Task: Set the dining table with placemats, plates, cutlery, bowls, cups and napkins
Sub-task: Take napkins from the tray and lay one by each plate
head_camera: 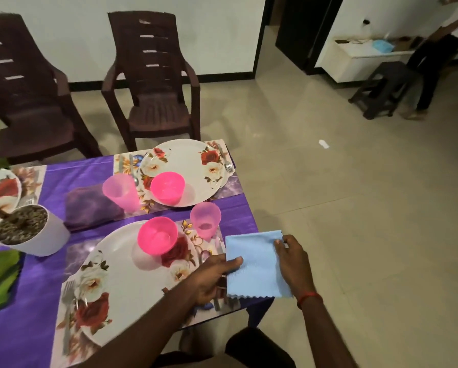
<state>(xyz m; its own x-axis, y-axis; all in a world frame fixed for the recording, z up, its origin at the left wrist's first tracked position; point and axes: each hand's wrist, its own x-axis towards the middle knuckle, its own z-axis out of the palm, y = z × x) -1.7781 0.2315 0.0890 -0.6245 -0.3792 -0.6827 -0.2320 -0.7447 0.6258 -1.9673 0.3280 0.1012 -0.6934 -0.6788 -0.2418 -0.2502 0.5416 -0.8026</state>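
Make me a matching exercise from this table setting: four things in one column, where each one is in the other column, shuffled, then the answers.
Things
1. light blue cloth napkin
2. nearer bright pink plastic bowl
3. nearer translucent pink plastic cup
4. white round plant pot

Places
A. on the purple tablecloth
B. on the nearer white floral plate
C. held between the left hand and the right hand
D. on the printed placemat, beside that plate

Pairs: 1-C, 2-B, 3-D, 4-A
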